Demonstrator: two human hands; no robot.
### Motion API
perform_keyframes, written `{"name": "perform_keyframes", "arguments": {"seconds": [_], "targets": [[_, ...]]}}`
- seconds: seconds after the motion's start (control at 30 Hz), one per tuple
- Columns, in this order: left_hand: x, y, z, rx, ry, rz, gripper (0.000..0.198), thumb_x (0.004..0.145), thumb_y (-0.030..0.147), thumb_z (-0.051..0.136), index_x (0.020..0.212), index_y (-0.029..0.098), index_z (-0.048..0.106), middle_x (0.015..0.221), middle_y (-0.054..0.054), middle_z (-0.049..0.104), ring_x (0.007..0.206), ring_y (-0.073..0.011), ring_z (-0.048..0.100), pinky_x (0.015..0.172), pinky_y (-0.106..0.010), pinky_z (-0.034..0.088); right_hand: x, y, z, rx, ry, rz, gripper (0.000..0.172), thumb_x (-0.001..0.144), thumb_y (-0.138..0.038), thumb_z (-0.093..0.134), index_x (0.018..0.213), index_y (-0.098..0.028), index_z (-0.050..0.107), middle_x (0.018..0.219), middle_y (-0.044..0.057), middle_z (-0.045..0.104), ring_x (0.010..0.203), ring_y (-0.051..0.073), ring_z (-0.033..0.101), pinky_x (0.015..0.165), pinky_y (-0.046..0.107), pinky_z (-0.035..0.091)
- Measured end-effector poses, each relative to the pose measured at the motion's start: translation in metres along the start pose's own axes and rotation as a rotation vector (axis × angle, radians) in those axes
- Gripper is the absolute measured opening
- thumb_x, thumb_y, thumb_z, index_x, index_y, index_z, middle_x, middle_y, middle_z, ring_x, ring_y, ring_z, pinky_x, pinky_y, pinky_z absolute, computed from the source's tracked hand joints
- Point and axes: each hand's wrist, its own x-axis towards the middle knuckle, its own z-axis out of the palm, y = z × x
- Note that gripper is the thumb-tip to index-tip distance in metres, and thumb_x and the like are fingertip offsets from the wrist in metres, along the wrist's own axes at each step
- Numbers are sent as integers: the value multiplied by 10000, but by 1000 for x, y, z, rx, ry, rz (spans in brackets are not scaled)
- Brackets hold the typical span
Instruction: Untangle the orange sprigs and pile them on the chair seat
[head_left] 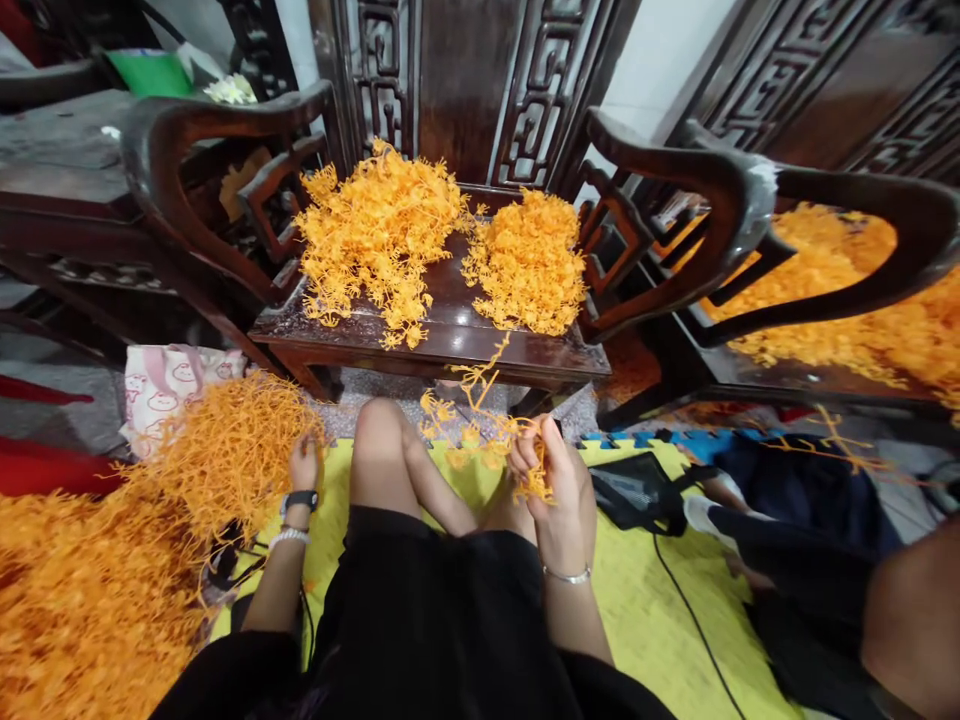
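My right hand (553, 485) is raised above my right thigh, fingers closed around a few orange branched plastic stems (480, 400). Their thin twigs stick out to the left and upward from the fingertips, and a small clump hangs below the fingers. Down at my left side, my left hand (303, 468) touches the right edge of a big heap of loose orange strands (240, 440). Its fingertips are partly lost among the strands, so I cannot make out their grip. On the wooden chair (457, 335) before me lie two piles of orange sprigs, a larger left pile (379, 235) and a smaller right pile (529, 265).
A cloth bag (161, 385) stands behind the heap. More orange pieces (832, 290) cover another chair at right. A person's leg (795, 530) and a black mesh item (637, 490) with a cable are on the yellow mat (652, 610).
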Motion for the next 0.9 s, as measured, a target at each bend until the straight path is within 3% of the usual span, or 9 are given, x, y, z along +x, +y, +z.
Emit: {"name": "perform_keyframes", "arguments": {"seconds": [0.17,0.27,0.37,0.5,0.6,0.7,0.77,0.83,0.9], "targets": [[-25,-2,4,-265,232,-8,253,943,326,473,987,123,616,1004,-88,651,968,-223,619,868,-426,504,4,4,10,-83,32,1,445,769,-646,578,682,-247,401,465,-85,267,377,97,234,372,248,262],[-51,22,-4,-376,290,49,319,925,392,427,841,154,622,886,-76,671,970,-249,611,922,-431,461,6,6,16,-195,42,-63,465,764,-677,543,656,-252,389,534,-37,375,475,143,411,464,288,394],[-83,69,-12,-491,170,166,409,882,536,448,902,187,659,965,-71,694,979,-243,620,922,-387,467,6,12,22,-280,4,-147,434,804,-664,488,673,-252,454,707,35,539,697,205,555,628,328,477],[-120,142,-17,-969,-289,403,759,800,769,321,1240,195,552,1229,-130,618,1130,-288,577,928,-410,473,4,22,24,-237,-189,-326,326,878,-521,509,734,-245,606,825,41,602,876,205,575,834,341,470],[-125,179,-20,-1082,-349,375,656,812,665,486,1287,213,501,1234,-127,599,1001,-256,630,838,-380,512,3,21,21,-344,-369,-349,250,895,-412,547,762,-238,667,875,42,621,934,198,577,896,352,446],[-117,193,-21,-1017,-310,330,343,843,431,607,1112,219,590,960,-46,663,651,-133,592,630,-266,493,-1,13,14,-589,-539,-246,210,884,-376,578,815,-227,708,969,65,660,963,213,600,920,383,442],[-111,192,-20,-924,-330,369,242,854,382,612,1024,211,617,805,-7,643,551,-101,513,551,-230,441,-5,8,8,-713,-549,-193,175,862,-359,612,895,-225,719,1006,76,679,978,225,612,913,387,453],[-109,187,-19,-838,-342,409,225,877,388,578,1009,212,627,768,-4,631,539,-103,487,527,-227,417,-7,5,2,-790,-424,-167,167,836,-351,646,893,-210,715,941,77,693,904,224,625,854,373,476],[-110,182,-18,-768,-310,424,223,882,394,570,1010,221,627,778,-9,629,543,-107,483,529,-234,410,-8,2,-3,-772,-196,-181,168,830,-361,650,846,-199,689,856,70,681,804,210,612,776,352,488]]}}
